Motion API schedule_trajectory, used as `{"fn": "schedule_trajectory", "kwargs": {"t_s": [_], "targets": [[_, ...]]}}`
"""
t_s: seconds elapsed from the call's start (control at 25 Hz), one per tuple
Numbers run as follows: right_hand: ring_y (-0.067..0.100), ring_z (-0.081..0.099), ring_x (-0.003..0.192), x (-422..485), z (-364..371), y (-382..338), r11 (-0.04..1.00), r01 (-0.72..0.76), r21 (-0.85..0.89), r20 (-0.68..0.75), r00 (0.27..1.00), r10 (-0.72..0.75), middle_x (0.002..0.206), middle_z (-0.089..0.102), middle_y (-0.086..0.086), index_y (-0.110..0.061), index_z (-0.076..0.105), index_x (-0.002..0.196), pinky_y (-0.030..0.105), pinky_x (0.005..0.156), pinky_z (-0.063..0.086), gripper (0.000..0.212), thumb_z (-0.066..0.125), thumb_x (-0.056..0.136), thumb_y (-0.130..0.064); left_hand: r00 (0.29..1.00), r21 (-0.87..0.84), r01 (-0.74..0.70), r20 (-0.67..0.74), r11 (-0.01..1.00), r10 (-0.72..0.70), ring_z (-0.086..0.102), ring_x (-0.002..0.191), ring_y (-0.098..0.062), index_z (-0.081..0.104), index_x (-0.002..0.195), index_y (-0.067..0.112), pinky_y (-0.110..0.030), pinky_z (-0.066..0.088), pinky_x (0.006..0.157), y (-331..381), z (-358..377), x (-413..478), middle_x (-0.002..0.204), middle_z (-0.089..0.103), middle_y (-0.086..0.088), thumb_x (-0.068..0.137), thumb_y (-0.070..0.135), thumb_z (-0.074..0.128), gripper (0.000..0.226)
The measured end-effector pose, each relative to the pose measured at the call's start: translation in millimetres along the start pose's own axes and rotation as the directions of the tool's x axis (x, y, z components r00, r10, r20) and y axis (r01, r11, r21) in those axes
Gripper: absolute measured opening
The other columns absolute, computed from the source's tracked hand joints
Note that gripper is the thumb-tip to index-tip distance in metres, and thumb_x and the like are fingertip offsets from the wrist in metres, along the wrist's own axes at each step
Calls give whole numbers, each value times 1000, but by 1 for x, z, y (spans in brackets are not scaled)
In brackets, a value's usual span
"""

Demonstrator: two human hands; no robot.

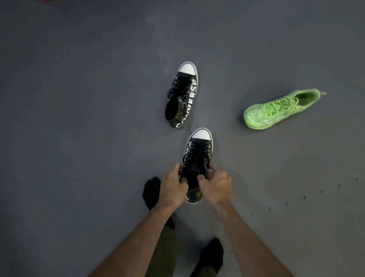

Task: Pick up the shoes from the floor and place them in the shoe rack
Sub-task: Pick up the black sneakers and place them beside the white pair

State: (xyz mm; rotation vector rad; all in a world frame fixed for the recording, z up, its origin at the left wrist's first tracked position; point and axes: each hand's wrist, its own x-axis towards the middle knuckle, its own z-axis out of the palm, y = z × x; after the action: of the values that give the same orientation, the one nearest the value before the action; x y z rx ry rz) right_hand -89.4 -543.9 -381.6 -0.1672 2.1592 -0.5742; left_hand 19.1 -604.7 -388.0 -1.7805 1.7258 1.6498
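A black high-top sneaker (197, 154) with a white toe cap points away from me at the centre of the view. My left hand (172, 186) grips the left side of its collar and my right hand (216, 186) grips the right side; I cannot tell whether it rests on the floor. Its mate (182, 95), with white lettering along the side, lies on the grey floor just beyond, toe pointing away. A bright green sneaker (280, 109) lies on the floor to the right, toe pointing left. No shoe rack is in view.
My two feet in black socks (152, 192) (210, 257) stand on the grey floor (79, 118) below the held shoe. A line of small dark marks (304, 197) runs across the floor at lower right. A red item (45, 0) peeks in at the top left edge.
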Motion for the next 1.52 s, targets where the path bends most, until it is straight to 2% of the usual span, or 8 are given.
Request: {"fn": "schedule_trajectory", "kwargs": {"t_s": [0.2, 0.4, 0.6, 0.8, 0.92, 1.16, 1.32, 1.52], "targets": [[14, 68, 91, 22, 35, -39, 998, -46, -45, 121, 991, 51, 93, 72, -11, -28, 69, 107, 36, 89, 56, 47, 60, 75, -60, 987, -142, 66, -139, 988, -86, 70, 91, -16, 59, 101, 29, -47, 58, 83, -52, -22, 5, 94, 71, 6, 89, 8, 54, 25], [20, 63, 109, 67, 70, -71, 997, -10, -73, 178, 984, 23, 113, 68, -4, -25, 62, 123, 41, 100, 50, 65, 50, 81, -75, 903, -379, 13, -393, 925, -174, 70, 102, -20, 60, 109, 30, -54, 57, 93, -68, -32, 17, 105, 71, 1, 88, 14, 50, 28], [24, 60, 111, 108, 95, -108, 999, -35, -17, 154, 987, 37, 113, 64, 1, -20, 58, 128, 31, 91, 41, 62, 51, 88, -67, 847, -465, -128, -510, 876, -147, 70, 105, -24, 56, 110, 17, -58, 58, 90, -51, -43, 92, 107, 69, -3, 88, 5, 48, 26], [26, 60, 110, 136, 111, -134, 999, -39, 30, 43, 998, 38, 117, 58, 1, -14, 45, 132, 35, 88, 44, 59, 52, 93, -57, 841, -429, -182, -534, 885, -85, 66, 90, -12, 56, 109, 7, -37, 57, 94, -20, -55, 152, 94, 67, 3, 87, -4, 45, 27], [33, 55, 121, 154, 115, -142, 990, 87, -109, -101, 990, -98, 141, 46, 10, -15, 29, 144, 41, 91, 46, 66, 59, 92, -41, 852, -361, -98, -512, 927, -109, 60, 80, -11, 57, 109, 7, -28, 52, 86, -21, -58, 173, 82, 60, 14, 86, -6, 45, 29], [29, 59, 95, 168, 108, -137, 872, 289, -396, -26, 945, -326, 117, 51, 6, -24, 42, 121, 35, 73, 49, 58, 65, 74, 1, 913, -387, 90, -336, 918, -231, 63, 86, -7, 60, 118, 14, -31, 55, 94, -35, -69, 172, 88, 61, 17, 95, 4, 52, 27], [27, 58, 91, 152, 96, -109, 795, 381, -472, 107, 920, -377, 110, 56, 7, -21, 46, 114, 37, 73, 50, 54, 65, 69, 4, 809, -112, 6, -584, 994, -71, 61, 101, -12, 58, 118, 22, -31, 50, 86, -22, -69, 160, 108, 64, 8, 87, 18, 63, 31], [25, 62, 95, 119, 108, -102, 717, 540, -442, -28, 790, -612, 104, 64, 5, -13, 61, 108, 40, 79, 53, 27, 62, 84, -22, 823, 21, -110, -559, 994, 103, 64, 85, -11, 66, 101, 25, -31, 52, 74, -2, -70, 151, 102, 63, 11, 88, 18, 60, 16]]}}
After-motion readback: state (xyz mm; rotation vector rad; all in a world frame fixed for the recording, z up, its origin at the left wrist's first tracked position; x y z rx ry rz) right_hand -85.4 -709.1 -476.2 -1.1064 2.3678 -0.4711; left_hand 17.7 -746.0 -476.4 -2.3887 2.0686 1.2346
